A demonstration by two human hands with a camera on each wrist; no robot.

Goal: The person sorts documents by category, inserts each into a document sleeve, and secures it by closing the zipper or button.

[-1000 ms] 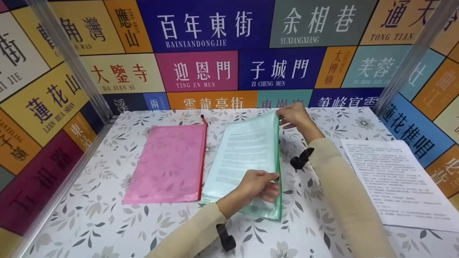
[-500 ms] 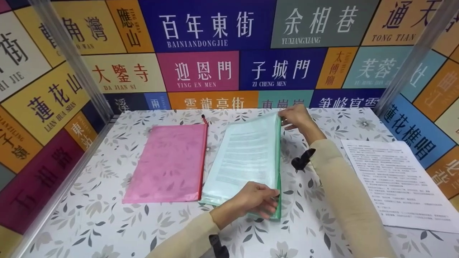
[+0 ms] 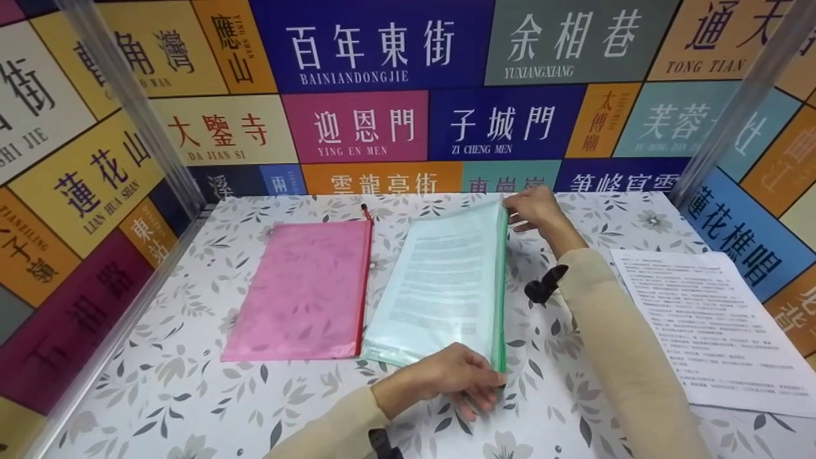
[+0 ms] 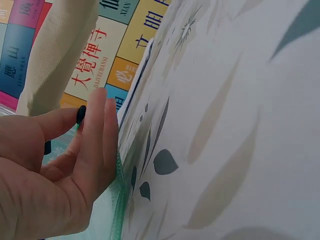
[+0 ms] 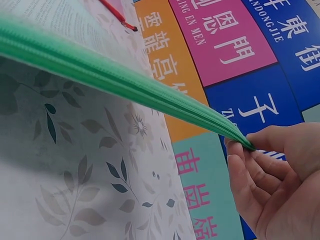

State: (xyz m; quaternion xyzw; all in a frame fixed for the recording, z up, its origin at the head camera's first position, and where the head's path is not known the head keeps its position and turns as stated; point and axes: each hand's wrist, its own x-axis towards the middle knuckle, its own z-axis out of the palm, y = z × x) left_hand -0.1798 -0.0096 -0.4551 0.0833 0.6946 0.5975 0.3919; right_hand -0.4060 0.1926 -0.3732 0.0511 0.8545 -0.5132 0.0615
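A clear green zip folder (image 3: 440,280) with printed sheets inside lies in the middle of the table in the head view. My right hand (image 3: 535,207) pinches its far right corner; the right wrist view shows the green zipper (image 5: 125,87) stretched straight from those fingers and raised off the table. At the near right corner, my left hand (image 3: 456,379) pinches the black-tipped zipper pull (image 4: 81,115) between thumb and finger. Along its length the zipper looks closed. Left of it lies a pink zip folder (image 3: 299,287) with a red zipper, flat and untouched.
A stack of printed paper (image 3: 707,325) lies on the right, beyond my right forearm. The flower-patterned table (image 3: 146,382) ends at a back wall (image 3: 363,127) of coloured name panels, with more panels on both sides.
My left hand has slid along the green zipper toward me, from partway down the edge to the near corner, closing it. My right hand has kept its grip on the far corner.
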